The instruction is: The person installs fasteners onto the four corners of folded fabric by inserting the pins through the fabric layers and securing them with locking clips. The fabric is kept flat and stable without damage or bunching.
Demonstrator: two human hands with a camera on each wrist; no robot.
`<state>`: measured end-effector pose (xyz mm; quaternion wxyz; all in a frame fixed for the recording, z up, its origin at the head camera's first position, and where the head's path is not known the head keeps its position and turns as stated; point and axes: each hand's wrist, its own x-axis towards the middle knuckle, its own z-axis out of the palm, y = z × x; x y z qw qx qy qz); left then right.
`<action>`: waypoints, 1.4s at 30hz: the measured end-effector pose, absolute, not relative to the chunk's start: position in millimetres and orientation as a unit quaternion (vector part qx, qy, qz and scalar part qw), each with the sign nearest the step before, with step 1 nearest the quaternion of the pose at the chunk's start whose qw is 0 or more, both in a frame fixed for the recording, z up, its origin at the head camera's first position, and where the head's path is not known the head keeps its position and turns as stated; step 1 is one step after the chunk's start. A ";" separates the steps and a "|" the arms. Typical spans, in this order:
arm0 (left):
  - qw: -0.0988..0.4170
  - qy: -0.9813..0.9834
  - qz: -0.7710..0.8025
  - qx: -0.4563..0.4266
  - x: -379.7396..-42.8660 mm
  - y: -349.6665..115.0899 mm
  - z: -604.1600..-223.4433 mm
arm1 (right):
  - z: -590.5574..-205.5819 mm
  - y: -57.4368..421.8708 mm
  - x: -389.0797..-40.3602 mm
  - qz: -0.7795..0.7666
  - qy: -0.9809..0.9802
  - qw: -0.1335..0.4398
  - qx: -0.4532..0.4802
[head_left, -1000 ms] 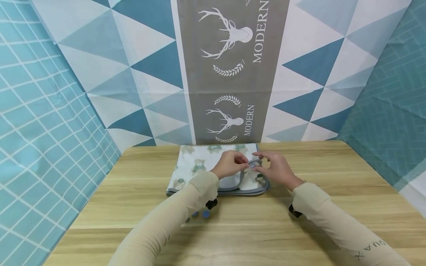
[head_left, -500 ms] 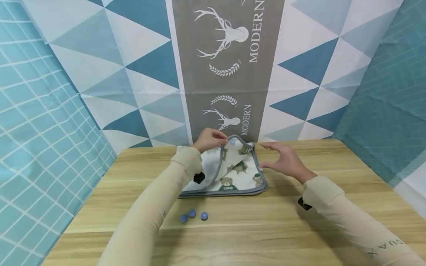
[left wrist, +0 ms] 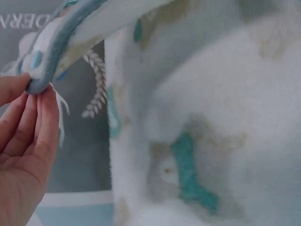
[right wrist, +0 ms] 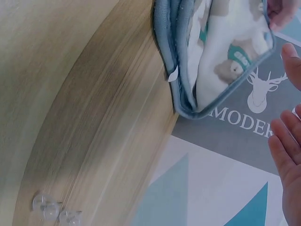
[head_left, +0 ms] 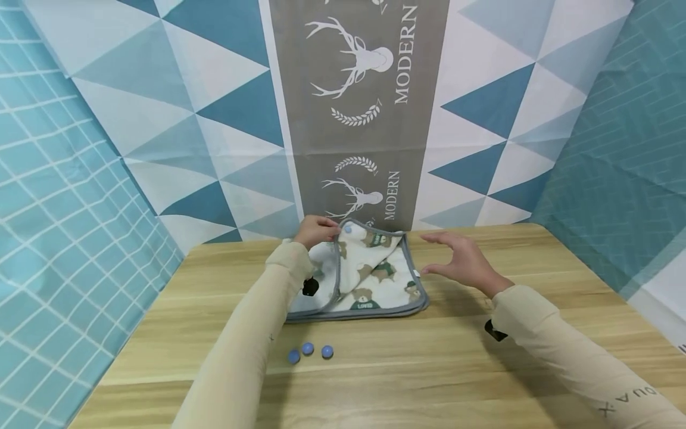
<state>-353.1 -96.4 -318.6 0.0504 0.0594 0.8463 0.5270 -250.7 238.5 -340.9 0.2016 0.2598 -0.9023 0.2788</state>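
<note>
A folded white blanket with brown bears and grey-blue edging lies at the back of the table. My left hand pinches one of its corners between thumb and fingers and holds it raised, folded back to the left. Near that corner a small round blue button sits on the cloth, close to the fingertips. To the right of the blanket, my right hand hovers with thumb and fingers spread apart, holding nothing. A small white tag sticks out from the blanket's edge.
Three small blue round pieces lie on the wooden table in front of the blanket. Low in the right wrist view are several clear round-headed pieces on the wood. A patterned wall covering rises behind the table's back edge.
The left hand has drawn the blanket corner left and up, turning the flap over. The right hand has let go of the corner and moved right with fingers spread.
</note>
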 end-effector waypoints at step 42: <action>0.048 0.913 0.206 0.349 -269.1 -154.6 -335.9 | -347.7 276.2 -237.1 0.249 -0.917 0.159 0.267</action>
